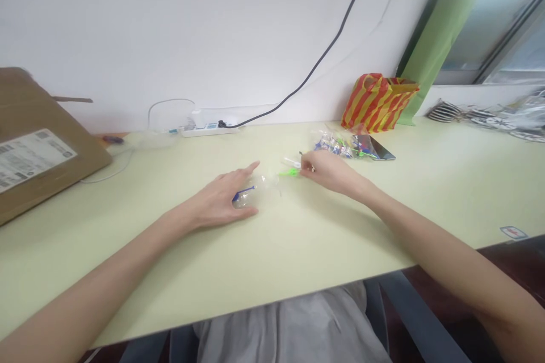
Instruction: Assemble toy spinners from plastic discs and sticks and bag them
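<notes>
My left hand (219, 197) lies on the table with thumb and fingers spread, around one end of a clear plastic item (266, 187), perhaps a bag or a bottle. A thin blue plastic piece (244, 191) shows in the gap between thumb and fingers. To the right, my right hand (326, 170) has its fingertips pinched together; what they hold is mostly hidden. Just left of those fingertips are a bright green plastic piece (290, 172) and a small white piece (292, 163).
Behind my right hand lies a clear bag of small colourful parts (336, 143), beside a phone (382, 148). A red-and-yellow striped bag (378, 103) stands against the wall. A power strip (208, 130) with a black cable sits at the back; a cardboard box (46, 130) is at left.
</notes>
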{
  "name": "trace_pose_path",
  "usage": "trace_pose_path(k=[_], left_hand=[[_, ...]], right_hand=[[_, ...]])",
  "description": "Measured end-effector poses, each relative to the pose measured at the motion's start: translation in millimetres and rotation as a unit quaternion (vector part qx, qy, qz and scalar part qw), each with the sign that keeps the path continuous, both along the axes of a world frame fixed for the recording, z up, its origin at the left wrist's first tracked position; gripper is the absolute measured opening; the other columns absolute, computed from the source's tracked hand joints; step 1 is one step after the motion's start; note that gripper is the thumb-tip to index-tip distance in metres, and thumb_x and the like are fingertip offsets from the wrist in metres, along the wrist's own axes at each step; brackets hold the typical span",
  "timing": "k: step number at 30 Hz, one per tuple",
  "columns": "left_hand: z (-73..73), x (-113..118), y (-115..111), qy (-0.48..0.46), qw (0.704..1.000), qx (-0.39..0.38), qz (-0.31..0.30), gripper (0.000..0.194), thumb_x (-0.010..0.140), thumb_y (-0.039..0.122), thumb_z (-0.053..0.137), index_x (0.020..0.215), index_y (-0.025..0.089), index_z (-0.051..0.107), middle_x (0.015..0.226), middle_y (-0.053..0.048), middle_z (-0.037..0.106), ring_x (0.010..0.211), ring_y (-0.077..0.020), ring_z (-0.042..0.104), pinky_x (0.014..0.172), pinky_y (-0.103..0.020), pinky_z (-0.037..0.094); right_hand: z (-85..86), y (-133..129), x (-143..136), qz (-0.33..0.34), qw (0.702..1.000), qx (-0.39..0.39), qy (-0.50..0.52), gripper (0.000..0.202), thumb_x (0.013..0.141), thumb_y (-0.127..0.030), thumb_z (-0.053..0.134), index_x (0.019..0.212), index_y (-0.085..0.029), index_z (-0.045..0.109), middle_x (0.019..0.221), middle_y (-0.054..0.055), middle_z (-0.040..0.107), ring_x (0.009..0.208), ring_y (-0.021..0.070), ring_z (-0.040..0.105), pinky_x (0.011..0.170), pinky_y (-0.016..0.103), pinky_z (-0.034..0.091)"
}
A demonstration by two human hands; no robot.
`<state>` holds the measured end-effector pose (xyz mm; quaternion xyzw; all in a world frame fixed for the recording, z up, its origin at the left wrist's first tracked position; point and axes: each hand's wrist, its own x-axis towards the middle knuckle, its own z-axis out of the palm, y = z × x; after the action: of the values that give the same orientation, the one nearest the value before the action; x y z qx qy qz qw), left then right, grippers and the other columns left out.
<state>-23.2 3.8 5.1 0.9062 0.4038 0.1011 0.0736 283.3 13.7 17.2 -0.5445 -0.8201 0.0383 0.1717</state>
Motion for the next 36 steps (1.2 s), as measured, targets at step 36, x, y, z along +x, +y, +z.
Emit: trace_pose_path(k=[36], left_hand=[[-10.1,28,-15,-0.124,0.985,-0.044,-0.116,0.081,0.087,0.02,0.061,0.16,0.031,0.028,0.141,-0.008,0.058,0.12,-0.0272,0.062,0.1,-0.041,0.053]], right_hand=[[-43.7,-22,-51,0.194,0.928,-0.014,0.318,0.011,0.089,-0.016,0.064,0.097,-0.019,0.07,0.087,0.002,0.075,0.074,0.0151,0.068,0.068,0.025,0.05]])
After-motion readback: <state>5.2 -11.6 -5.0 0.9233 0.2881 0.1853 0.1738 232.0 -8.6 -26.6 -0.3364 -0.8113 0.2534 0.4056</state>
